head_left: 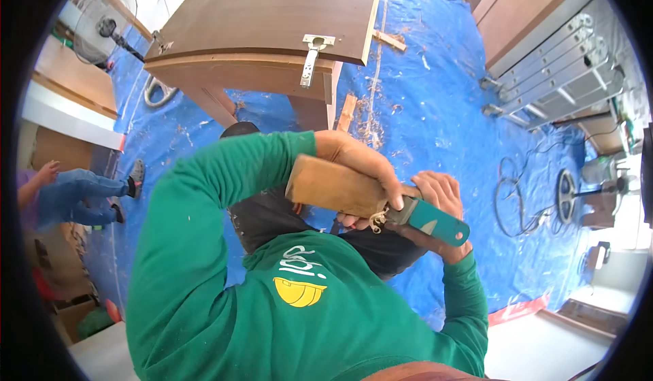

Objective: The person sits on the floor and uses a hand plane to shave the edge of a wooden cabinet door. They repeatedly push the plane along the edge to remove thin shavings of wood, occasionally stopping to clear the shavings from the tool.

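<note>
Both my hands are closed around a wooden hand plane (337,187), held tilted in front of my lap. My left hand (357,158) wraps over the far side of its wooden body, thumb pressed beside the metal part of the blade. Fingertips show under the near edge of the wood. My right hand (439,189) grips the other end, behind the teal blade (441,223), which has a rounded end with a hole. Pale curled wood shavings (378,219) stick out at the plane's mouth. The underside of the plane is hidden.
A brown door panel (265,17) with a metal hinge (313,58) lies on a wooden support ahead. Blue sheeting (435,109) with shavings covers the floor. A folded ladder (551,68) and cables (513,197) are at right. At left are a fan (105,27) and another person (78,194).
</note>
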`<state>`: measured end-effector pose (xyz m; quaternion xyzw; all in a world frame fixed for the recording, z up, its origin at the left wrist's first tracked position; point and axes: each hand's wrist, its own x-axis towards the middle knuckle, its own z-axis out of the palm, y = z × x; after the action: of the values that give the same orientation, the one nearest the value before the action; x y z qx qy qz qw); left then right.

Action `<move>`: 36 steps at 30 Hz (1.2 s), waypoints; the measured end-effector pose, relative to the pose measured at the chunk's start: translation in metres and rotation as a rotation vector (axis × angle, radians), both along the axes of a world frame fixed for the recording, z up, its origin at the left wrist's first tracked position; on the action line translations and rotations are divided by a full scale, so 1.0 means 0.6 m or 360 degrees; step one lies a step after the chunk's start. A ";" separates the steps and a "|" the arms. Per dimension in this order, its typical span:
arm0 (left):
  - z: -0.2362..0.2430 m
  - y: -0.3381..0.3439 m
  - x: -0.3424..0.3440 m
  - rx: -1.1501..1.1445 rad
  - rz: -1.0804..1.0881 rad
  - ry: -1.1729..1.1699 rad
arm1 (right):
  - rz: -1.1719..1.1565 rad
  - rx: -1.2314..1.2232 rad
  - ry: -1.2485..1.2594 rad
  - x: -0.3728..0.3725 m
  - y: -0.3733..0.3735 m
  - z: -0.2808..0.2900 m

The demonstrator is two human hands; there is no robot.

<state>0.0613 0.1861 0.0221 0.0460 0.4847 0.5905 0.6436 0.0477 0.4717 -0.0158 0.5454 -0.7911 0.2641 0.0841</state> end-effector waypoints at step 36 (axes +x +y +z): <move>-0.039 -0.356 -0.059 -0.1774 0.0583 0.3393 | -0.0423 -0.1407 -0.2231 -0.103 -0.330 -0.028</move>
<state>0.0258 -0.0276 -0.0015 0.1561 0.9572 0.0495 -0.2387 -0.0139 0.2738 -0.0325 0.0740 -0.5415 0.8154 -0.1907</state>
